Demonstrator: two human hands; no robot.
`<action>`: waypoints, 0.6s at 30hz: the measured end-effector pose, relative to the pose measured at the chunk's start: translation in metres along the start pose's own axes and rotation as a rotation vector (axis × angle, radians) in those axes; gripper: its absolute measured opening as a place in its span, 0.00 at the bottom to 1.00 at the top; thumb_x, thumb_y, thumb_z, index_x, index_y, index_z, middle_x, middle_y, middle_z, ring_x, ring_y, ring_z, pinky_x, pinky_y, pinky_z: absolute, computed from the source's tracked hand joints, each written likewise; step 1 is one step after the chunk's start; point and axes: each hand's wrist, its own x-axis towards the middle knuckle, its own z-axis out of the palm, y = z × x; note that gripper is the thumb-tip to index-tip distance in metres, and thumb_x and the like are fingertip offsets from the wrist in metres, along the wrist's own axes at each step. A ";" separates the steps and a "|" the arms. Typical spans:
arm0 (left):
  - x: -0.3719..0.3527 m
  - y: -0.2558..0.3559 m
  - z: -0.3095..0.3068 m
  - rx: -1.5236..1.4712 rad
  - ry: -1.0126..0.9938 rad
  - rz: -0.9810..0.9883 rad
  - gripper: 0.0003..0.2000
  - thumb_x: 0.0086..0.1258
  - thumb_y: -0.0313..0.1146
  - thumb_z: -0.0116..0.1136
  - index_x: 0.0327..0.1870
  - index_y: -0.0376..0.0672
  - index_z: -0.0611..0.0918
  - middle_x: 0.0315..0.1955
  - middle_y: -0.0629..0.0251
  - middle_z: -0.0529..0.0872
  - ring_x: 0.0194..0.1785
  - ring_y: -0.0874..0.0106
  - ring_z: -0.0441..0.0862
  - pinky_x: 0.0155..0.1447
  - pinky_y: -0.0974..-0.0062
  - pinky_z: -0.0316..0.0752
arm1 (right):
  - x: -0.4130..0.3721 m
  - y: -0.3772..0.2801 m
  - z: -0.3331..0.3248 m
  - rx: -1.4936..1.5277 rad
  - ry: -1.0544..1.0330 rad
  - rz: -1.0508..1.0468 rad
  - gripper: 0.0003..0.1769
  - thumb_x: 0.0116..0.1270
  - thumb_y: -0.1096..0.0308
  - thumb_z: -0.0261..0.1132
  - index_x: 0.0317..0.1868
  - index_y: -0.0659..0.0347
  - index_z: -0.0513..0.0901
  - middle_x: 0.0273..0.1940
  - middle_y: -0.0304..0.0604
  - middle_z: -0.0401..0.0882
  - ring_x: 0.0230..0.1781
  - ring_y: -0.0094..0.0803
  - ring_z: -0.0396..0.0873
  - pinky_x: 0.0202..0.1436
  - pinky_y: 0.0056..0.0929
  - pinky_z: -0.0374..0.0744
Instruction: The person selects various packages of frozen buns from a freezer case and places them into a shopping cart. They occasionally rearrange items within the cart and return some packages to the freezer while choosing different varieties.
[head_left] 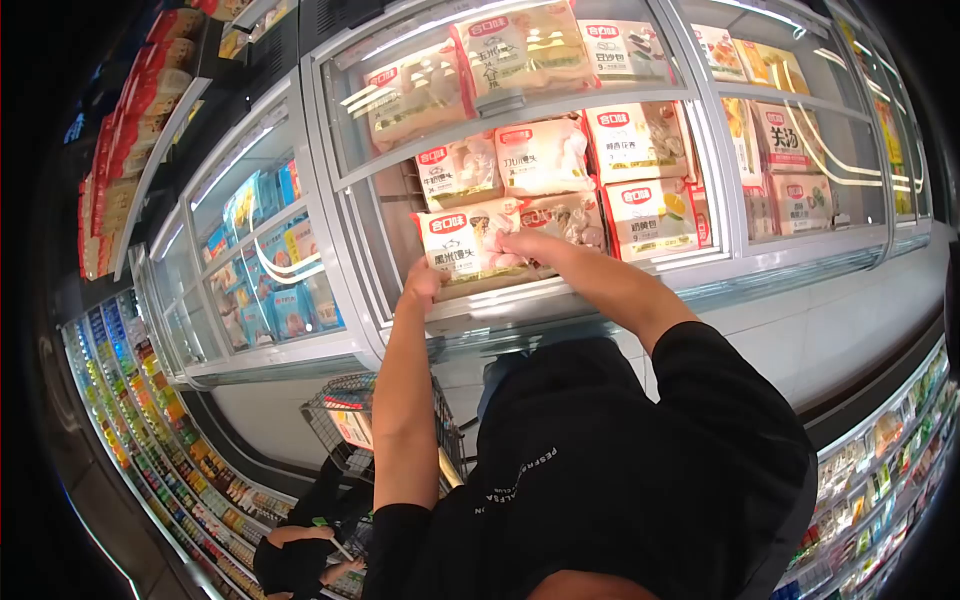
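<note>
A pink and white bag of frozen steamed buns (458, 246) lies at the front of the open freezer section. At its lower left corner is my left hand (424, 283), with the fingers closed on the edge. My right hand (522, 248) grips the bag's right side, its fingers partly hidden against the packaging. Just right of that hand sits another bag of buns (572, 222) of the same brand. Behind these lie more bun bags (543, 157), packed close together.
The freezer's white front rail (560, 292) runs below my forearms. Glass doors (400, 90) cover the upper part and the neighbouring sections. A wire shopping cart (335, 410) with goods stands at lower left, near another person (300, 555). Stocked shelves line both sides.
</note>
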 end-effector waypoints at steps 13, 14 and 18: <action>0.043 -0.054 -0.002 0.464 0.102 0.164 0.15 0.65 0.31 0.60 0.51 0.34 0.84 0.41 0.52 0.89 0.40 0.62 0.86 0.43 0.64 0.79 | -0.028 -0.015 0.002 -0.391 -0.208 -0.031 0.29 0.71 0.39 0.62 0.61 0.52 0.80 0.40 0.44 0.86 0.32 0.36 0.82 0.33 0.37 0.80; 0.044 -0.058 0.000 0.499 0.145 0.268 0.15 0.66 0.32 0.59 0.51 0.35 0.85 0.42 0.51 0.90 0.42 0.60 0.88 0.47 0.64 0.81 | -0.027 -0.015 0.004 -0.428 -0.192 -0.035 0.29 0.69 0.39 0.63 0.60 0.50 0.81 0.39 0.45 0.87 0.31 0.36 0.83 0.32 0.37 0.80; -0.028 -0.012 0.032 0.614 0.398 0.447 0.16 0.67 0.34 0.59 0.53 0.37 0.85 0.45 0.52 0.90 0.49 0.58 0.89 0.55 0.65 0.81 | -0.053 -0.018 -0.003 -0.583 -0.071 -0.201 0.29 0.65 0.41 0.70 0.41 0.65 0.87 0.31 0.45 0.85 0.26 0.34 0.82 0.29 0.37 0.80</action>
